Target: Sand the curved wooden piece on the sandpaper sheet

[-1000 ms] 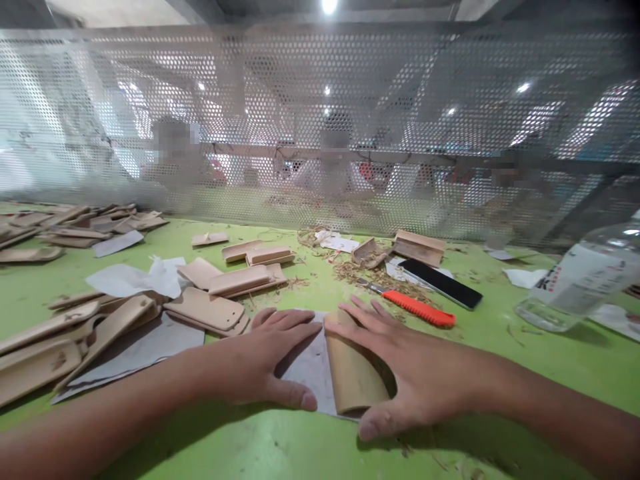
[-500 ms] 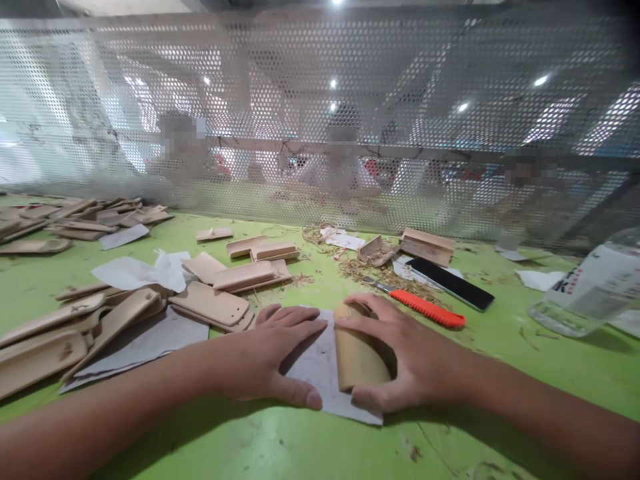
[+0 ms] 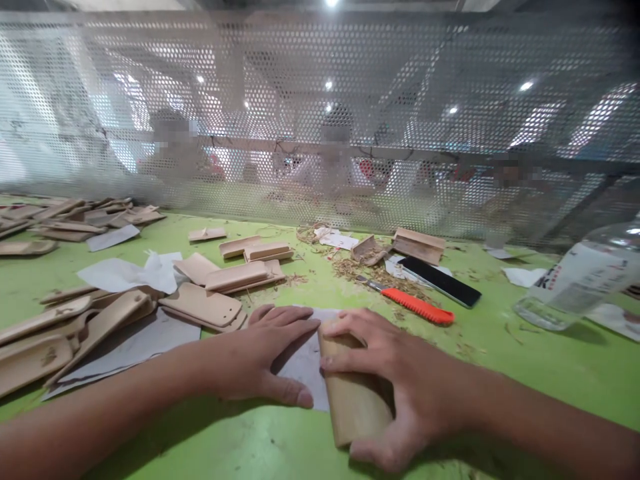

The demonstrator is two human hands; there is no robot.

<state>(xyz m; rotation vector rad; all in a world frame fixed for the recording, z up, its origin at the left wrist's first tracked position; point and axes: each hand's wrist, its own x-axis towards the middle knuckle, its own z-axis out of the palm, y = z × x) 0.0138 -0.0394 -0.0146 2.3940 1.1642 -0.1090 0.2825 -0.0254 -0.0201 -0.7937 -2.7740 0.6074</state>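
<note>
My right hand (image 3: pixel 385 380) grips a curved bamboo piece (image 3: pixel 347 393), rounded side up, with fingers over its far part and the thumb at its near end. The piece rests partly on a grey sheet that looks like sandpaper (image 3: pixel 303 367); its near end extends past the sheet's near edge. My left hand (image 3: pixel 270 350) lies flat on the sheet's left part, fingers stretched and thumb apart, just left of the bamboo. The palm side of the right hand is hidden.
Carved bamboo pieces (image 3: pixel 200 305) lie left, beside more grey sheets (image 3: pixel 135 347). Beyond my right hand are an orange-handled utility knife (image 3: pixel 420 305), a black phone (image 3: pixel 440 281) and shavings (image 3: pixel 350 268). A clear bottle (image 3: pixel 575 283) stands right. A perforated metal screen (image 3: pixel 280 120) borders the green table (image 3: pixel 250 440).
My right hand has slid the bamboo piece toward me along the grey sheet, past its near edge. My left hand stays flat on the sheet. The view has shifted slightly.
</note>
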